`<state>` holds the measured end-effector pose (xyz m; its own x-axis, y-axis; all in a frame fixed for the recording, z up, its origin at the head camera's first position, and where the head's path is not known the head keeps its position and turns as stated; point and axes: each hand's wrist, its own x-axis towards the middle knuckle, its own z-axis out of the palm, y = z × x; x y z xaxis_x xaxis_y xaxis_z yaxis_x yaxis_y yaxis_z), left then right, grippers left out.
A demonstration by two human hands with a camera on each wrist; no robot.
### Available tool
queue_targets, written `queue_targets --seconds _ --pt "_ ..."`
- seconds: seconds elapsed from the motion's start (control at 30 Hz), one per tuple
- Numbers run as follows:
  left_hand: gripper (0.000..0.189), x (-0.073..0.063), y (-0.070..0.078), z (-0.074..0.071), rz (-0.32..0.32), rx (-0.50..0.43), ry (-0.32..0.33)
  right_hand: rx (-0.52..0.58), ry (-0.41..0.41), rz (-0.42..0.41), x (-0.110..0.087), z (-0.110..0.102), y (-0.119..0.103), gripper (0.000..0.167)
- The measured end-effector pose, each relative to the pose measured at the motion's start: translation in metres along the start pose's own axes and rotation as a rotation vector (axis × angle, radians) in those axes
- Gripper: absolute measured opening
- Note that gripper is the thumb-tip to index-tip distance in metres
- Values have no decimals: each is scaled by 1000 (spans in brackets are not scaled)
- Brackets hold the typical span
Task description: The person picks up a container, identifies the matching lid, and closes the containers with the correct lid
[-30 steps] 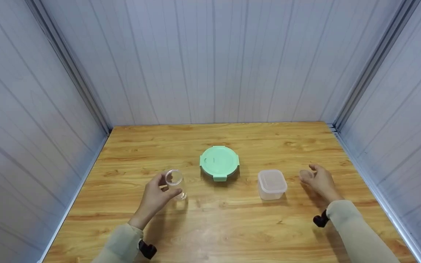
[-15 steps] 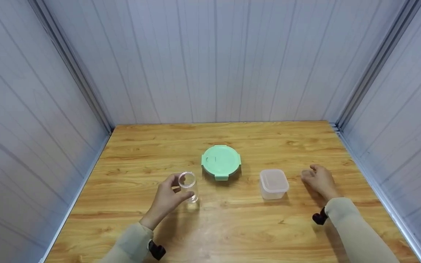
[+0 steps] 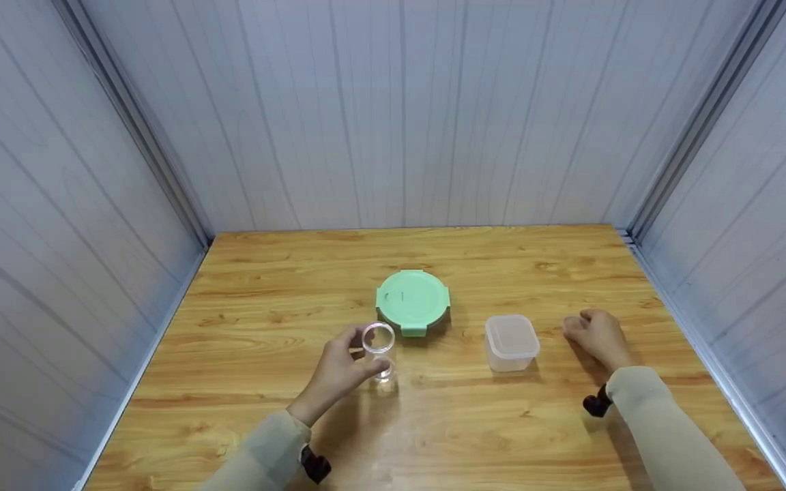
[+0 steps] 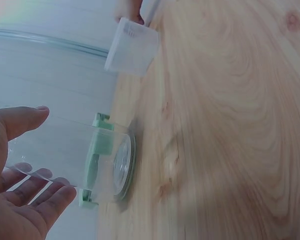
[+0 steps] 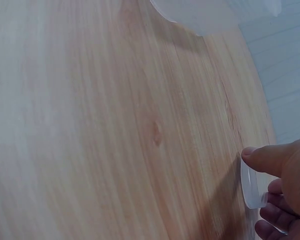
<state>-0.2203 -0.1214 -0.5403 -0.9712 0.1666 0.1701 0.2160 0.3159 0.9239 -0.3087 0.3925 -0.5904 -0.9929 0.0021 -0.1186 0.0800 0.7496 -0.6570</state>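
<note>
My left hand (image 3: 340,370) grips a clear cylindrical jar (image 3: 380,351), thumb on one side and fingers on the other. The jar stands upright with its mouth uncovered, just in front of a round container with a green clip lid (image 3: 412,300). Whether its base (image 4: 122,165) touches the table is hard to tell. Over on the right, my right hand (image 3: 598,339) pinches a small translucent lid (image 5: 250,185) between thumb and fingers, low by the tabletop. In the head view that lid is hidden by the hand.
Between the hands sits a squarish translucent box with its lid on (image 3: 512,343). All this is on a wood-grain table (image 3: 284,273). Pale panel walls (image 3: 393,123) close off the back and both sides.
My left hand has carried the jar rightward, to in front of the green-lidded container. My right hand has tipped the lid out of the head view's sight while staying in place.
</note>
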Motion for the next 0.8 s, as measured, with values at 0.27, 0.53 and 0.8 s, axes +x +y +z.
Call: queue_targets --seconds 0.27,0.53,0.8 --pt "52 3 2 16 -7 -14 -60 19 -7 19 -1 -1 0 73" --pt "54 3 2 31 1 -53 -95 28 -5 35 1 -1 1 75" --pt "52 2 1 46 17 -45 -120 45 -28 37 1 -1 0 73"
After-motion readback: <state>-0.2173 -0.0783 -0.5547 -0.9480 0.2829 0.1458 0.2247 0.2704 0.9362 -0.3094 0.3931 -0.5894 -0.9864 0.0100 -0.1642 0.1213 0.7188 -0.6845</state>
